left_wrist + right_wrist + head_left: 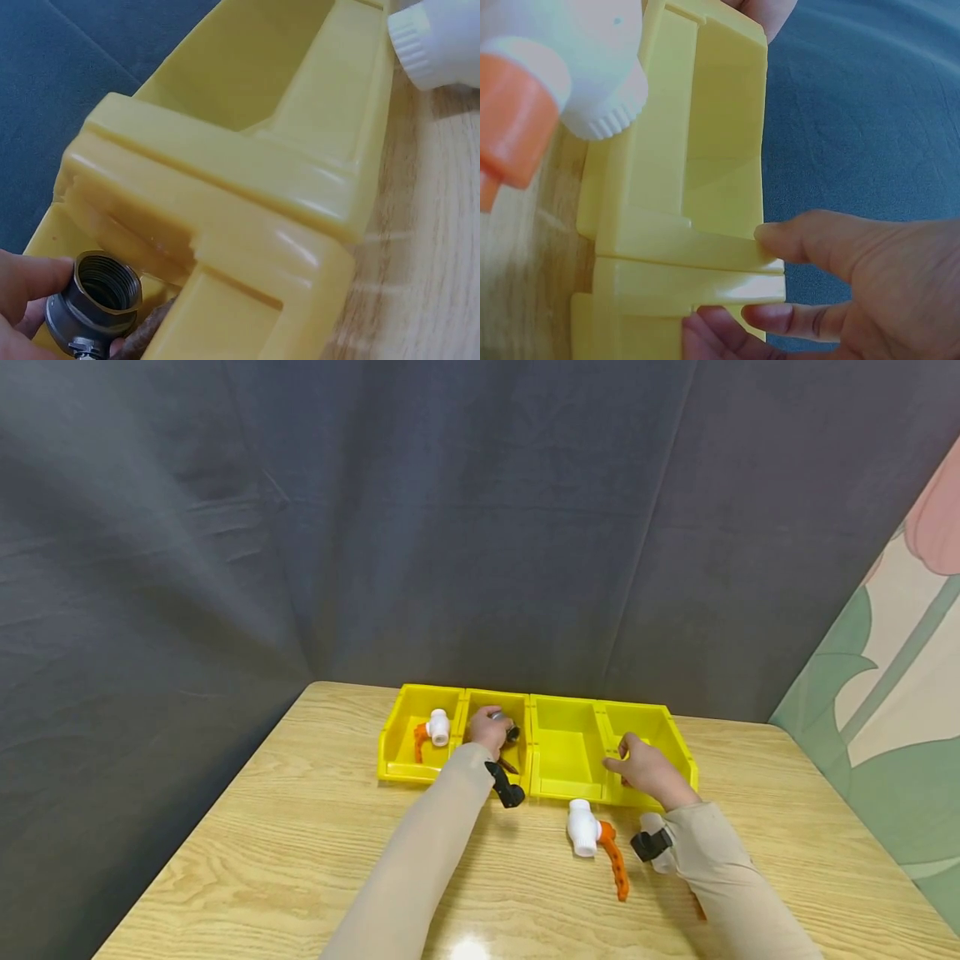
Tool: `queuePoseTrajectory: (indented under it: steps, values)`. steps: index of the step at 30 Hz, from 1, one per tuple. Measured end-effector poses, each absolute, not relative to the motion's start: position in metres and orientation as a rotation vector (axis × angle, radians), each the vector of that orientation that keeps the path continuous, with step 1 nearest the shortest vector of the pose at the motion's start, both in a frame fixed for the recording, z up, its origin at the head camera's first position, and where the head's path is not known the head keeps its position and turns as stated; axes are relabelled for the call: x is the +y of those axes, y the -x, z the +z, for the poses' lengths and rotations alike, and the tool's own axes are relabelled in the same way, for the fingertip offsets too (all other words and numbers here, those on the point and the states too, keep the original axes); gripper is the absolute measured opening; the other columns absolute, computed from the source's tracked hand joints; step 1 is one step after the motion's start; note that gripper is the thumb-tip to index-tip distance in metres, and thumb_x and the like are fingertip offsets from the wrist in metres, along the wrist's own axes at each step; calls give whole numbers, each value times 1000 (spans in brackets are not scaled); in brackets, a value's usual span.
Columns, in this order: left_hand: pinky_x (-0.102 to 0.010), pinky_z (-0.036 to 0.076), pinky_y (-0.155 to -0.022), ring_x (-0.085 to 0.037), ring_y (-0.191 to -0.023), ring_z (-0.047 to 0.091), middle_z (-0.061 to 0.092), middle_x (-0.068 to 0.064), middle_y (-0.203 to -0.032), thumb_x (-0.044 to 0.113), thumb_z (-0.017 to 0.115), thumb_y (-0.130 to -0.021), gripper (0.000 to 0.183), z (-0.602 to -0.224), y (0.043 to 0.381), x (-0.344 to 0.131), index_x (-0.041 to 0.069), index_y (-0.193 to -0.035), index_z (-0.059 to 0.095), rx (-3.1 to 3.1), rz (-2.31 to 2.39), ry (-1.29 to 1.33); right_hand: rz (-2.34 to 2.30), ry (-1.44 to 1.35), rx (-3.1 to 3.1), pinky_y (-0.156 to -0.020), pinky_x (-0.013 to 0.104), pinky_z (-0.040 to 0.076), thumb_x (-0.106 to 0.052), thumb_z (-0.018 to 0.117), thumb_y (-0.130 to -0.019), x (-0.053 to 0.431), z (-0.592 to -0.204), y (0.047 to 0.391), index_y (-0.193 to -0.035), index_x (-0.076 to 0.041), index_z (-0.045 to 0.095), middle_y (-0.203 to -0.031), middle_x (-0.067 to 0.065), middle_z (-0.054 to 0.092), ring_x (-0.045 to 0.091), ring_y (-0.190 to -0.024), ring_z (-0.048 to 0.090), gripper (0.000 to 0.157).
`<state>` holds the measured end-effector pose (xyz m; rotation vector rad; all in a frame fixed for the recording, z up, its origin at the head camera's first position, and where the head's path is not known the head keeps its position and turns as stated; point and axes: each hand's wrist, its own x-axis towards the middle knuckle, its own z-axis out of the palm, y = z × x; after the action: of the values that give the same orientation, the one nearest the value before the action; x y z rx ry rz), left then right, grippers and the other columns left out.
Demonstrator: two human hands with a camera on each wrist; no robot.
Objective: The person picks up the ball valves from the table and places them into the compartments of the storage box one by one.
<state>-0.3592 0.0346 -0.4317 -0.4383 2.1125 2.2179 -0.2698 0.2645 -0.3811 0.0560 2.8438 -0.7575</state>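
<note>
Four yellow bins stand joined in a row. Inside the second bin (531, 747) from the left, my left hand (486, 731) holds a metal ball valve (91, 319). Its threaded opening faces up in the left wrist view, with the thumb against its collar. A brown handle (146, 330) shows beside it, partly hidden. My right hand (651, 770) straddles the adjoining walls (705, 274) of the third and fourth bins. It pinches them, the thumb on the third bin's side and the fingers on the fourth's.
A white plastic valve with an orange handle (438, 727) lies in the leftmost bin. Another white valve (582, 828) lies on the wooden table (300, 827) before the third bin. A further white valve (651, 823) is partly hidden by my right wrist. A dark curtain (465, 527) hangs behind.
</note>
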Motion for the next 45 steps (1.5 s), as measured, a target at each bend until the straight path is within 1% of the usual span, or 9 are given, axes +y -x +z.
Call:
queuePoseTrajectory:
  steps: [12,18,26,28,31,34,37,40,45]
  values:
    - [-43,48,-94,-35,-121,51,51,-19,-138,-5,57,-91,48,-425,353,34,7,-137,52,2224,2053,402,-745,-48,2850,-60,30,36,-26,59,-95,264,-382,270,-98,-1,40,-74,9,49,20,-65,48,33]
    - [-41,44,-94,-36,-133,36,46,-17,-144,-2,53,-92,52,-424,353,32,7,-143,45,2242,1972,357,-744,-51,2843,-61,30,37,-27,59,-95,264,-383,269,-99,-1,40,-74,9,49,20,-66,48,33]
    - [-42,37,-103,-30,-126,44,38,-16,-150,7,46,-95,55,-422,356,30,3,-148,33,2107,1997,288,-748,-61,2829,-62,31,38,-28,59,-95,266,-383,269,-100,0,40,-76,10,49,21,-67,48,34]
    - [-40,36,-97,-29,-115,44,44,-15,-141,7,45,-95,48,-420,356,28,0,-141,41,2070,2014,281,-751,-60,2829,-62,31,38,-28,59,-95,266,-383,270,-100,0,39,-76,10,49,21,-67,48,34]
    - [-40,35,-89,-29,-99,42,50,-12,-112,6,46,-92,25,-415,354,25,-3,-114,52,2041,2036,292,-749,-62,2829,-62,30,37,-27,59,-95,266,-384,271,-99,-1,39,-75,9,49,20,-67,48,33]
    - [-41,40,-93,-31,-96,46,47,-11,-97,7,47,-92,11,-411,350,22,-1,-97,51,2007,2052,312,-742,-56,2835,-61,30,37,-27,59,-95,266,-384,271,-98,-1,39,-74,9,48,20,-66,47,33]
    - [-44,42,-99,-35,-103,50,55,-17,-107,10,49,-92,20,-408,346,19,-5,-103,56,1958,2076,328,-733,-46,2844,-60,30,36,-27,59,-95,266,-384,271,-98,-1,39,-74,8,48,19,-65,47,33]
    - [-44,43,-99,-35,-106,51,54,-23,-121,12,50,-92,30,-406,343,15,-8,-115,57,1918,2092,328,-740,-40,2843,-60,30,36,-27,59,-95,265,-383,271,-98,-1,39,-73,8,48,19,-64,47,33]
    - [-41,42,-100,-30,-103,49,51,-20,-122,11,50,-92,34,-407,344,10,-7,-120,56,1828,2122,336,-746,-41,2839,-61,30,36,-26,59,-95,263,-381,271,-97,-1,39,-73,8,49,19,-65,47,33]
